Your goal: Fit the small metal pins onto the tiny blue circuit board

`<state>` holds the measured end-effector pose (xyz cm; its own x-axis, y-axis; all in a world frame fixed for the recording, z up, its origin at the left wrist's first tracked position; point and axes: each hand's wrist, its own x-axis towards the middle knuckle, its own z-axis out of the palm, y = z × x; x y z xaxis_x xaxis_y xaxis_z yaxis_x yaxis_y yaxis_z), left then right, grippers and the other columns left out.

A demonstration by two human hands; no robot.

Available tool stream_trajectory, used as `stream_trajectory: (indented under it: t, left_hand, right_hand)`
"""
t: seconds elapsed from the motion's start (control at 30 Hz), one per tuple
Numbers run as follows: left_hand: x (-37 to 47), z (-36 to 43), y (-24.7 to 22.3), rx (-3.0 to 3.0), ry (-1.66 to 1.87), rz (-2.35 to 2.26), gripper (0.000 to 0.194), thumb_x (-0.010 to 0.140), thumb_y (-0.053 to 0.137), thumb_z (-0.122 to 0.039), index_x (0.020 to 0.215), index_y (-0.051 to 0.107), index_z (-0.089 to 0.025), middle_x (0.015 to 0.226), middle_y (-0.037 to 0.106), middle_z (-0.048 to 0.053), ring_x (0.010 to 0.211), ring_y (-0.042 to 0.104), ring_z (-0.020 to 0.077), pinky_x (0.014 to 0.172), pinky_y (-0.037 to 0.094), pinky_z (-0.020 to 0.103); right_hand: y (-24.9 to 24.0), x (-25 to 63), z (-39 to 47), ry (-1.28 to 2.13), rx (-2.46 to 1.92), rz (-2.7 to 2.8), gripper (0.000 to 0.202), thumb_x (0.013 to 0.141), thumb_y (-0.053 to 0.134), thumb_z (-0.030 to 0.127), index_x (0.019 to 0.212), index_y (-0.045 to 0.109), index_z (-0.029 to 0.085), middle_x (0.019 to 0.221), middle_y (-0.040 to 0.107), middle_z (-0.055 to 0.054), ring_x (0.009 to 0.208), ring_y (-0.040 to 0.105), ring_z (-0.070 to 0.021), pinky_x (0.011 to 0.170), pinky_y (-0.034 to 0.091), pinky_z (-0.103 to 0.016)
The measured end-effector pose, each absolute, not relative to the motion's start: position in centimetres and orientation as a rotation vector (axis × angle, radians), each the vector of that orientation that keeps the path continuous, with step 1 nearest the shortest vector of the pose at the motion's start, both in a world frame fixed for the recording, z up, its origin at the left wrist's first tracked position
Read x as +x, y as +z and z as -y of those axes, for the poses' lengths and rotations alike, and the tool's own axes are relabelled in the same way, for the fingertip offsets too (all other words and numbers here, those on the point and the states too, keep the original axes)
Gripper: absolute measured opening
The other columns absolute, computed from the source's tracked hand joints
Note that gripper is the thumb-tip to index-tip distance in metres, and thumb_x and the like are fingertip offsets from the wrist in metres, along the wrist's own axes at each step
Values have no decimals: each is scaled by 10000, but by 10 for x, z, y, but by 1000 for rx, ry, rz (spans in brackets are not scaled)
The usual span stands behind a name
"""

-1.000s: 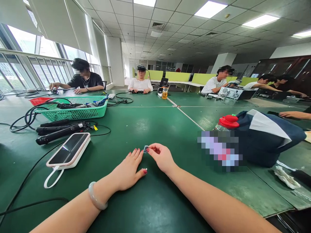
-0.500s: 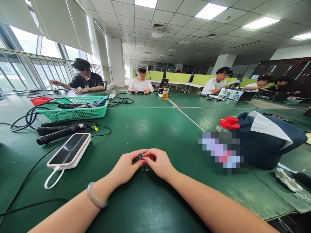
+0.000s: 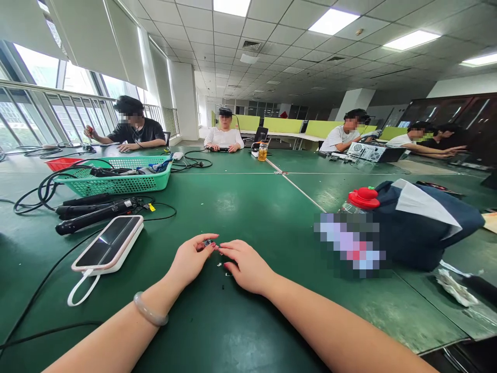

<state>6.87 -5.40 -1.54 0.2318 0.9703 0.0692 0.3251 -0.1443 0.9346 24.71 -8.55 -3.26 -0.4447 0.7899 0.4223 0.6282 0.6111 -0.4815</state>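
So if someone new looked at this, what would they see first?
Probably the red lid, at the right beside the dark blue bag. Next might be the green basket at the left, holding a jumble of things. In the near middle, the left grip pinches a tiny part, with the right grip close by.

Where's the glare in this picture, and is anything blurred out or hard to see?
Head view: glare on the green tabletop, and a bright reflection on the phone screen; head view: blocky pixels hide an item by the red-lidded bottle; head view: the tiny part in the left hand is too small to make out.
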Motion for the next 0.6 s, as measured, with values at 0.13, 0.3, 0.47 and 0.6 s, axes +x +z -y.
stream_trajectory:
  t: [0.13, 0.3, 0.47, 0.6]
  left_hand:
    - [69, 55, -13, 1588, 953, -1257, 392, 719, 572, -381, 1037, 601, -153, 806, 696, 59, 787, 632, 183, 699, 482, 284]
    - [69, 55, -14, 1621, 958, -1283, 387, 727, 557, -394, 1041, 601, -173, 840, 695, 55, 706, 606, 154, 634, 469, 264]
    - [69, 54, -15, 1658, 940, -1309, 409, 724, 537, -414, 1055, 598, -182, 831, 662, 37, 658, 578, 139, 597, 459, 252]
    - [70, 57, -12, 1645, 934, -1305, 456, 712, 543, -410, 1103, 574, -178, 757, 633, 23, 638, 577, 143, 582, 458, 247]
  right_hand:
    - [-36, 244, 83, 264, -1049, 2372, 338, 841, 460, 140, 1150, 595, 165, 1184, 579, -65, 1122, 483, -203, 1034, 312, -363]
    - [-35, 246, 83, 231, -1071, 2402, 277, 818, 487, 116, 1016, 674, 165, 1062, 648, -67, 1014, 552, -201, 973, 375, -352]
    - [-32, 249, 82, 323, -1217, 2290, 298, 793, 492, 68, 922, 706, 231, 859, 692, -24, 884, 570, -180, 802, 453, -301]
    - [-30, 251, 80, 437, -1353, 2138, 240, 800, 524, 105, 876, 709, 239, 802, 678, -12, 815, 580, -158, 766, 447, -271]
